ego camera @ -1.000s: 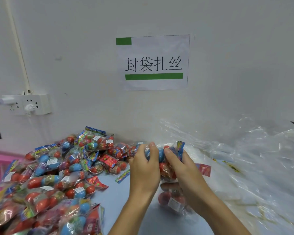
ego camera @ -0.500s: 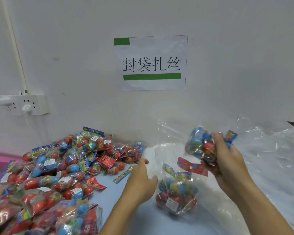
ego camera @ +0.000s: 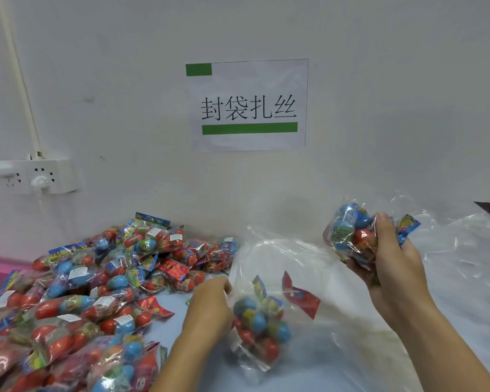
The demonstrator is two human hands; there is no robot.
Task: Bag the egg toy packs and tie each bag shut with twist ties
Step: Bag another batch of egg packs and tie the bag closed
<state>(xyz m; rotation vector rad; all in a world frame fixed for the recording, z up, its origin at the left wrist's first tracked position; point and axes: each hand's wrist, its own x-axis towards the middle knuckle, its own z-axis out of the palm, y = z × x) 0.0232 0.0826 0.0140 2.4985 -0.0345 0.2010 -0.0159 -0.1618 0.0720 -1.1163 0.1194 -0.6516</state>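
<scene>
Nearest the viewer, a heap of clear plastic packs of red and blue toy eggs [ego camera: 77,304] covers the left part of the pale blue tabletop [ego camera: 300,374]; its lower and left edges are cut off by the frame. The left hand [ego camera: 210,309] reaches to the open mouth of a clear plastic bag [ego camera: 269,258]. Its fingers are curled at the bag's edge, but the film and the back of the hand hide the fingertips, so whether they pinch the plastic cannot be told. Just right of this hand, inside the bag, lies one pack of red, blue and yellow eggs [ego camera: 256,329], blurred by glare, with a red header card [ego camera: 301,299] beside it.

Farther back and raised, the right hand [ego camera: 391,258] grips a second egg pack [ego camera: 351,236], fingers wrapped round it; part of the pack is hidden behind the fingers. Crumpled transparent film [ego camera: 464,264] spreads to the right, its outline hard to trace against the wall.

On the white wall [ego camera: 393,94] hang a white paper sign with green bars and black characters [ego camera: 248,106] and, at the left, a white power strip [ego camera: 37,176], partly cut off.
</scene>
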